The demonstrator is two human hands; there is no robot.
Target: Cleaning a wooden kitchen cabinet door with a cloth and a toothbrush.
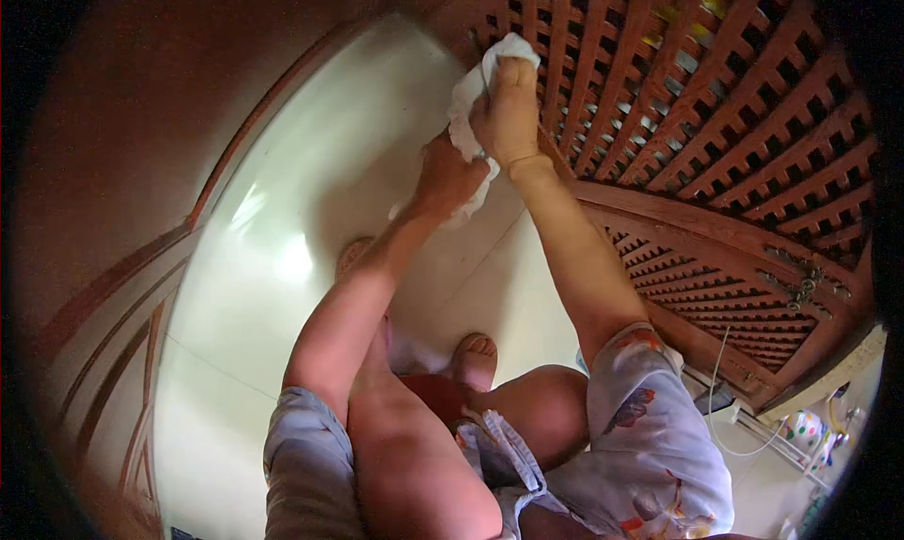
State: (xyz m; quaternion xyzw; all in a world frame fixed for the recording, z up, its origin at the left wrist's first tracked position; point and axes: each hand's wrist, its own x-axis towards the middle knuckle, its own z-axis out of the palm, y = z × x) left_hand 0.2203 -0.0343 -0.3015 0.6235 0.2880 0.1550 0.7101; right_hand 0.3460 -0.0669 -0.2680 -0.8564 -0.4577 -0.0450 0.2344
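A crumpled white cloth stretches between both of my hands, just in front of the reddish-brown wooden lattice door. My right hand grips the upper end of it at the door's left edge; whether the cloth touches the wood cannot be made out. Lower and to the left, my left hand is closed around the cloth's other end, with a loose part hanging beneath over the floor. The fingers of my left hand are partly hidden by the cloth.
Glossy pale floor tiles lie below, with my sandalled feet on them. A lower lattice panel with a metal fitting is at right. A white cable loops near a dotted item. Brown wooden furniture curves along the left.
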